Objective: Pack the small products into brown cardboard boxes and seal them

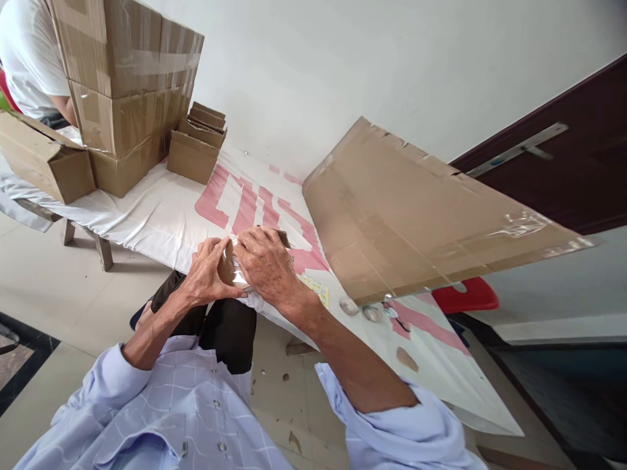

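Note:
In the head view a small brown cardboard box (228, 267) with shiny clear tape on it is held between my two hands at the near edge of the table. My left hand (208, 271) grips its left side, thumb stretched along the bottom and fingers bent over the top. Across the box's right part lies my right hand (267, 264), its fingers curled over the top and hiding most of it. Just right of my right wrist, a yellow patterned sheet (317, 287) lies on the white and red cloth (147, 209).
A large cardboard box (411, 215) leans open at the right. Beside it lie two clear rolls of tape (349, 305). Taped boxes (142, 85) are stacked at left, near a small open carton (196, 153) and a person in a white sleeve (34, 49). A red stool (465, 295) stands behind.

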Demonstrator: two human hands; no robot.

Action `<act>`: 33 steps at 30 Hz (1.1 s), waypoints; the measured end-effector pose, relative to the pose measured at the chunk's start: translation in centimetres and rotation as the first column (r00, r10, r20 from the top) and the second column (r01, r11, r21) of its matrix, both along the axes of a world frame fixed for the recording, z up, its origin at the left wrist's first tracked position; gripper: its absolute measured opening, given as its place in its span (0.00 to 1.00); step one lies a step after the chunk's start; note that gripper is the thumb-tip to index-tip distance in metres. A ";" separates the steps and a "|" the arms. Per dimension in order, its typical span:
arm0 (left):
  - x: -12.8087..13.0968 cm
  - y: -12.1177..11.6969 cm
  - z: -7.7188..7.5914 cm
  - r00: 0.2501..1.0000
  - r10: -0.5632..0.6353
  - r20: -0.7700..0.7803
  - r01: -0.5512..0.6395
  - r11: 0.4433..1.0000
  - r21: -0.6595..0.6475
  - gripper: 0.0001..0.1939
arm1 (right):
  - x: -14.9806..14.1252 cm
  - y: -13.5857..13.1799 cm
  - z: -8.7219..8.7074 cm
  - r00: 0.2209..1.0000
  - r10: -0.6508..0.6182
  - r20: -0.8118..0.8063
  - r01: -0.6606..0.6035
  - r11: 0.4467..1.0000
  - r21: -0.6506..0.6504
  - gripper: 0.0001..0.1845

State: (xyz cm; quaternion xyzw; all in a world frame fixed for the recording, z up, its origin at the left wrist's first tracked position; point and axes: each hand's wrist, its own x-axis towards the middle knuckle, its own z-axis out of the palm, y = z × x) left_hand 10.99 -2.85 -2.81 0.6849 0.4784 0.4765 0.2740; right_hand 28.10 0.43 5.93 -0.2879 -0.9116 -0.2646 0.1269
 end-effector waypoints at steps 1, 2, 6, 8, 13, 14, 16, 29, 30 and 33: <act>0.0 0.0 0.0 1.000 -0.002 0.002 0.002 1.000 0.000 0.68 | -0.1 0.0 0.0 1.000 -0.002 0.005 0.002 1.000 0.008 0.12; 0.0 -0.1 0.0 1.000 -0.006 0.003 0.006 1.000 -0.001 0.68 | -0.1 0.0 0.0 1.000 0.000 0.011 0.000 1.000 0.019 0.12; -0.1 -0.2 0.1 1.000 -0.013 0.017 0.013 1.000 -0.003 0.68 | -0.1 0.1 0.0 1.000 0.024 0.021 -0.024 1.000 0.014 0.15; -0.1 -0.2 0.0 1.000 -0.015 0.017 0.015 1.000 -0.003 0.68 | 0.0 0.2 0.1 0.999 0.038 0.000 -0.038 0.999 -0.035 0.14; -0.3 0.1 -0.2 1.000 -0.010 0.001 0.010 1.000 0.008 0.68 | 1.2 0.3 0.9 0.991 0.066 -0.119 -0.080 0.990 -0.120 0.13; -0.4 0.2 -0.3 1.000 -0.006 0.000 0.006 1.000 0.007 0.68 | 1.5 0.2 1.2 0.987 0.062 -0.147 -0.080 0.989 -0.122 0.14; -0.5 0.3 -0.3 1.000 -0.004 -0.006 0.004 1.000 0.004 0.68 | 1.9 0.2 1.5 0.984 0.049 -0.174 -0.070 0.990 -0.118 0.14; -0.2 0.2 0.1 0.999 0.001 -0.038 0.000 0.999 0.038 0.67 | 0.5 0.5 1.0 0.999 0.054 -0.005 -0.054 0.996 -0.075 0.09; -0.2 0.2 0.0 0.999 0.002 -0.039 0.000 0.999 0.041 0.67 | 0.5 0.5 0.9 0.998 0.057 -0.018 -0.058 0.995 -0.085 0.09; -0.2 0.3 -0.2 0.999 0.016 -0.041 -0.014 0.999 0.048 0.67 | 0.4 0.3 0.9 0.989 0.101 -0.110 -0.117 0.981 -0.153 0.12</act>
